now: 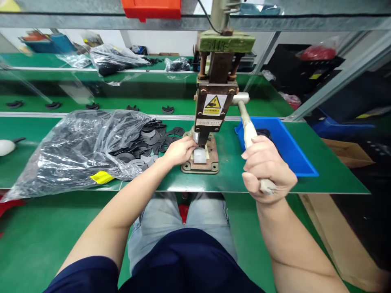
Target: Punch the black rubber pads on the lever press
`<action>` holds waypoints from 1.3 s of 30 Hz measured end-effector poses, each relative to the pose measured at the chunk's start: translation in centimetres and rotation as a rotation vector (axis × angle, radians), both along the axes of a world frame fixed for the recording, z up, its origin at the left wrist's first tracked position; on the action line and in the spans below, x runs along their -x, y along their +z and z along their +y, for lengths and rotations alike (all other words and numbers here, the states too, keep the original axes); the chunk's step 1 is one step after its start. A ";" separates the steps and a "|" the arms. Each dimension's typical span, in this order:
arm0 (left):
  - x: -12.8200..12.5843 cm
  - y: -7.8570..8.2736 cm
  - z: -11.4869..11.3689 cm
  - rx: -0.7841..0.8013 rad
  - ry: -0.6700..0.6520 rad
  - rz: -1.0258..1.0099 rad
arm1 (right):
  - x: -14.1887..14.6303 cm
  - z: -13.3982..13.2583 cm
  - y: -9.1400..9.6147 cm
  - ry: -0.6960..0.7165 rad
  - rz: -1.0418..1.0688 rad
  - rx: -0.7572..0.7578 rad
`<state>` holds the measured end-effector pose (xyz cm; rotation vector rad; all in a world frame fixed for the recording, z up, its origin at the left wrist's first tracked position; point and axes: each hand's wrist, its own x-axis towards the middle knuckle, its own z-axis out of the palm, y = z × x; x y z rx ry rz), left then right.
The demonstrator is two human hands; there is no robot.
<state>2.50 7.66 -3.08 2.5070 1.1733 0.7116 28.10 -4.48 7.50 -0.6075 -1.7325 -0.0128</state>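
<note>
A hand-operated arbor press stands upright on the green table, a warning label on its front. My right hand is wrapped around the press lever, which slants from the pivot toward me. At the press base, my left hand has its fingertips pinched together beside the ram. Whatever they hold is too small and hidden to name. A pale block sits on the base just in front of the ram. Left of that hand lie many dark crescent-shaped pieces, spilling from a clear plastic bag.
To the right of the press is a blue tray with dark pieces inside. Several crescent pieces line the strip behind the table. A red bin hangs overhead. A white rounded object lies at the far left.
</note>
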 end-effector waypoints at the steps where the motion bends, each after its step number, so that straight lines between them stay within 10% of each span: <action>1: 0.1 0.2 0.2 0.008 -0.017 0.010 | 0.0 0.0 -0.7 -0.019 0.016 -0.005; 10: 5.8 1.6 10.2 0.045 0.244 0.257 | 0.7 0.6 -1.9 -0.034 0.132 -0.067; 16: 4.8 0.9 15.0 0.199 0.165 0.468 | 0.7 0.4 -2.1 -0.082 0.144 -0.023; 30: 3.6 2.6 14.6 0.147 0.071 0.835 | 0.6 0.7 -2.2 0.012 0.153 -0.109; 39: 4.0 2.0 14.4 0.076 0.196 0.624 | 0.6 0.8 -2.2 0.013 0.155 -0.106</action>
